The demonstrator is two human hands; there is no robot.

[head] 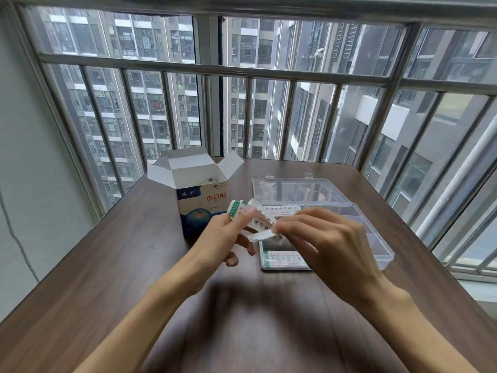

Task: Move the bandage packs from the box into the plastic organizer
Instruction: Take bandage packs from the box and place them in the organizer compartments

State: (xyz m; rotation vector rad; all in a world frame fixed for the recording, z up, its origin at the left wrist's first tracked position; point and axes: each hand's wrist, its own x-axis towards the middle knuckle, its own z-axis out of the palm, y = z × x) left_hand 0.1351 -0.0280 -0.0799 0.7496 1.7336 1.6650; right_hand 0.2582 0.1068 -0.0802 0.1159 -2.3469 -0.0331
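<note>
Both hands meet above the near-left corner of the plastic organizer (382,254); its clear lid lies folded back flat behind it; the box (200,200) stands open just left of it, flaps up, with something pale still showing inside.

Left hand (223,238) grips a bunch of bandage packs (258,220), thumb over the top, lower fingers curled beneath; right hand (322,238) pinches the near end of one strip between thumb and forefinger, remaining fingers loosely bent.

The bunch is fanned and blurred; count cannot be told; green-edged ends point up and left toward the box, the loose ends down and right toward the organizer; long axis therefore runs on a diagonal, roughly crosswise to the forearms.

Packs already stored (282,261) lie flat in the near-left compartment, long axis left to right.

Judgement on the step: separate one strip or square the fan first; draw it out along its own length, not sideways, so the rest stay gripped; turn it until it matches the stored packs' left-right lie; lower it flat onto them; release only once it rests inside the walls.

Table (107,265) dark wood grain; barred window (242,76) behind.
</note>
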